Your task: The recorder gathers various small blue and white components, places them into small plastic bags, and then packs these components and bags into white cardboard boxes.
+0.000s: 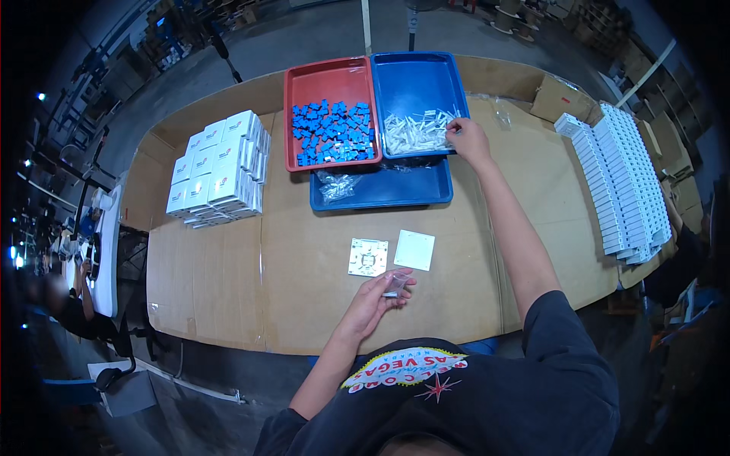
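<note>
In my left hand (372, 305), near the front of the table, the fingers are closed round a small clear plastic bag (397, 284). Just beyond it lie a white square plate with a moulded inner frame (368, 257) and a plain white square cover (415, 250). My right hand (468, 141) reaches far forward to the right side of a blue tray (417, 72). Its fingers are pinched together at the edge of a heap of small white slender parts (414, 134); what they grip is too small to make out.
A red tray (328, 76) of small blue parts stands left of the blue one. Beneath both is another blue tray (384, 197) with clear bags (337, 187). Stacked white boxes (217, 169) stand left, rows of white square pieces (620, 182) right. Cardboard walls (251, 99) edge the table.
</note>
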Demonstrator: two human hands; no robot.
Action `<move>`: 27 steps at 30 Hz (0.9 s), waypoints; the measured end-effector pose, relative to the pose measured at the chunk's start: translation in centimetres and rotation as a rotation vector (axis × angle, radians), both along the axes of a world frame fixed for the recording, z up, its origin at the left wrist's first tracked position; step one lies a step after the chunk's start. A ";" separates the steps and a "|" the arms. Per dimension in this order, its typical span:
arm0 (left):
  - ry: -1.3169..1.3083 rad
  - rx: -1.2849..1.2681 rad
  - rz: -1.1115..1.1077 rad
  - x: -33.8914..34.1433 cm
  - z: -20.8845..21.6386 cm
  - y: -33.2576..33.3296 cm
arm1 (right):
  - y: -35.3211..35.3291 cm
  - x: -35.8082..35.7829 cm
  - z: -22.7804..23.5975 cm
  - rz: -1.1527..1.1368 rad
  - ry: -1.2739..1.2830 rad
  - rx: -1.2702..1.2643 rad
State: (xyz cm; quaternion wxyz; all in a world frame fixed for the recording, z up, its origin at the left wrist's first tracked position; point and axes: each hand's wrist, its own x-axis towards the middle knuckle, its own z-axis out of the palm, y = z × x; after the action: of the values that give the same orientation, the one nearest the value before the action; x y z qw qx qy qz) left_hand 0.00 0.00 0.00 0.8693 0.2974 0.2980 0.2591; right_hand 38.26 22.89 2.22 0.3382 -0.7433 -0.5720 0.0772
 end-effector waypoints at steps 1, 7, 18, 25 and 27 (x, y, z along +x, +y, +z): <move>0.003 -0.009 0.008 0.0 -0.1 0.0 | -0.1 0.1 0.1 0.019 -0.002 -0.032; 0.021 -0.029 0.013 -0.3 0.0 0.0 | -0.7 -0.1 -0.6 0.080 -0.104 -0.064; -0.030 -0.057 0.023 0.0 0.1 0.0 | -0.5 -1.0 1.4 0.152 0.333 0.185; -0.062 -0.035 0.039 -0.1 -0.2 0.0 | -8.6 -6.6 10.9 0.551 1.511 0.229; -0.076 -0.028 0.041 0.0 -0.2 -0.1 | -9.7 -7.3 10.7 0.622 1.582 0.225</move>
State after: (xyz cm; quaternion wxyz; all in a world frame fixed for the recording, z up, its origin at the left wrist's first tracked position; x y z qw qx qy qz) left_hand 0.04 -0.07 -0.15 0.8786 0.2690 0.2742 0.2837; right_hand 31.00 13.16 12.94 0.6727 -0.2423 -0.3501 0.6051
